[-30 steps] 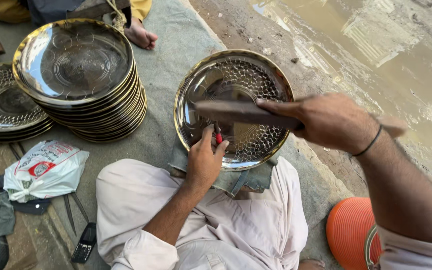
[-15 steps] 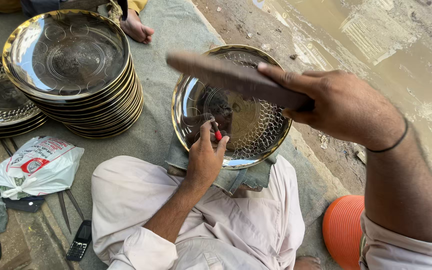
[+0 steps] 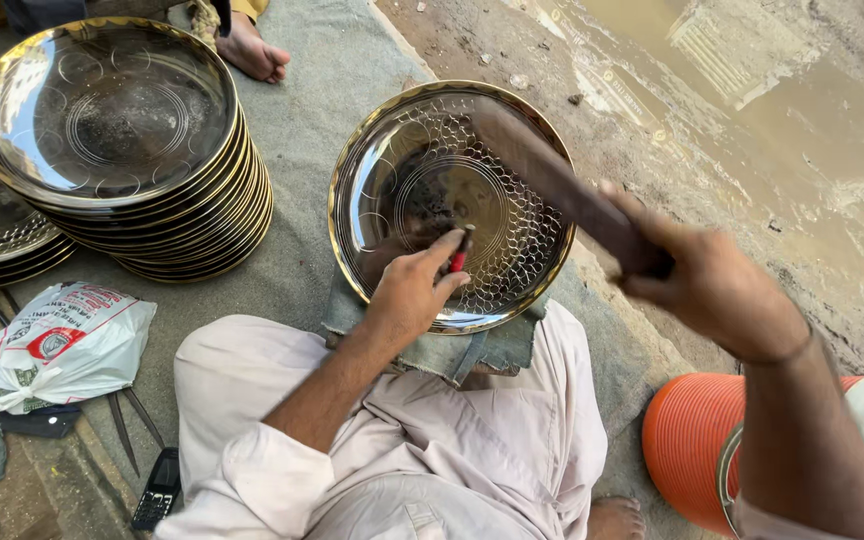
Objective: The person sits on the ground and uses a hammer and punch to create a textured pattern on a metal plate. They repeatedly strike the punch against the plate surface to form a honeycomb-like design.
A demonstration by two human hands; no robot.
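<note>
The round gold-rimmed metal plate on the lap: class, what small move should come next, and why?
Probably a downward strike. The right hand holds the dark wooden mallet raised over the round gold-rimmed metal plate, while the left hand sets the red-handled punch upright on the plate beside the stamped circle pattern.

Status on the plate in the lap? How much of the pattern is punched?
Done: dimpled pattern fills most of the outer band of the plate, mainly its right and lower side. In hand: left hand sets a red-handled punch near the centre rings; right hand raises a wooden mallet. Left: the upper-left band and centre look plain, and the top plate of the stack shows only circles.
</note>
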